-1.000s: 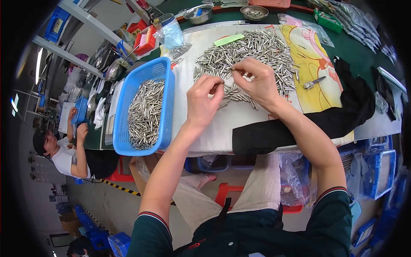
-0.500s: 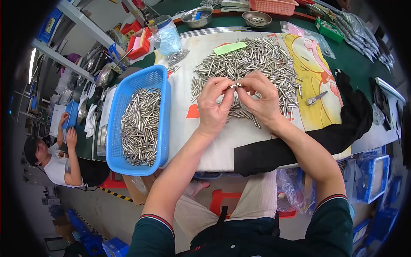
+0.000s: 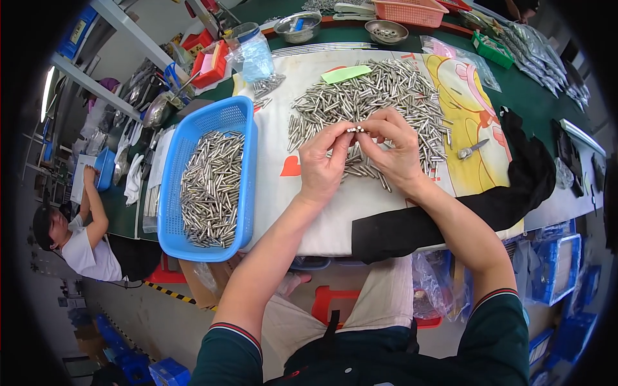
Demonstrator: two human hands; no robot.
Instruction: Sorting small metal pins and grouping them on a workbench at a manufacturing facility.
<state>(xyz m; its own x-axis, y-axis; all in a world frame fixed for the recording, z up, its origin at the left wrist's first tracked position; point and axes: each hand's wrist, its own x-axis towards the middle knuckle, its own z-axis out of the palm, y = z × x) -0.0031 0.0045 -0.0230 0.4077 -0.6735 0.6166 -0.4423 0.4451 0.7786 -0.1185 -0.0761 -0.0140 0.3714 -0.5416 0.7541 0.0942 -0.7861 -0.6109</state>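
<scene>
Several small metal pins (image 3: 355, 129) sit side by side between my fingertips, their ends facing me. My left hand (image 3: 324, 157) pinches the bunch from one side and my right hand (image 3: 394, 147) from the other, fingertips nearly meeting. Just beyond them spreads a large heap of loose silver pins (image 3: 370, 96) on the printed cloth (image 3: 277, 135). A light green strip (image 3: 346, 73) lies on the heap's far edge. To the left stands a blue plastic basket (image 3: 248, 174) with a thick layer of similar pins (image 3: 214, 186) inside.
A small knife (image 3: 473, 149) lies on the cloth right of the heap. Black fabric (image 3: 444, 222) stretches under my right forearm. Metal bowls (image 3: 386, 31) and a pink basket (image 3: 412, 13) stand at the back. At far left, a co-worker (image 3: 90, 248) reaches toward a blue tray (image 3: 105, 168).
My hands keep almost the same place and pinch. The co-worker's hands have come closer together beside the tray. The whole view has shifted very slightly.
</scene>
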